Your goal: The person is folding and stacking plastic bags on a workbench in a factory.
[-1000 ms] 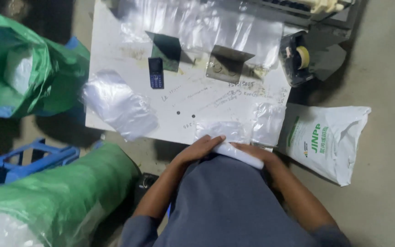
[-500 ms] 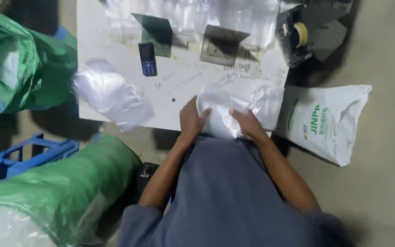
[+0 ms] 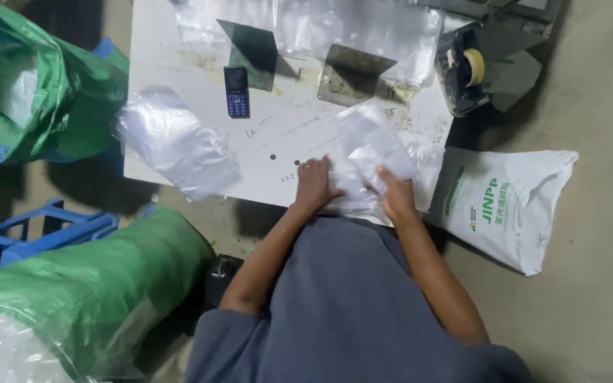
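Both hands are on a clear plastic bag [image 3: 370, 152] lying at the near right edge of the white worktop [image 3: 179, 71]. Left hand [image 3: 315, 186] lies flat, palm down on the bag's left part, fingers spread, a ring on one finger; no grip closed there, just pressing. Right hand [image 3: 395, 193] is on the bag's right part, fingers bent over the film; looks like a pinch on it, but motion blur means I can't tell for sure. Bag itself is crumpled, its far end lifted slightly off the worktop. Left of it, well apart, a stack of clear bags [image 3: 175, 145] hangs over the near left edge. Farther back: a small dark keypad phone [image 3: 236, 91], two dark bent metal plates [image 3: 355, 71], more clear film. Tape dispenser [image 3: 462, 67] at the far right corner. White printed sack [image 3: 512, 202] on the floor right of the worktop. Green plastic bale [image 3: 86, 291] near left, blue crate [image 3: 30, 230] beside it.
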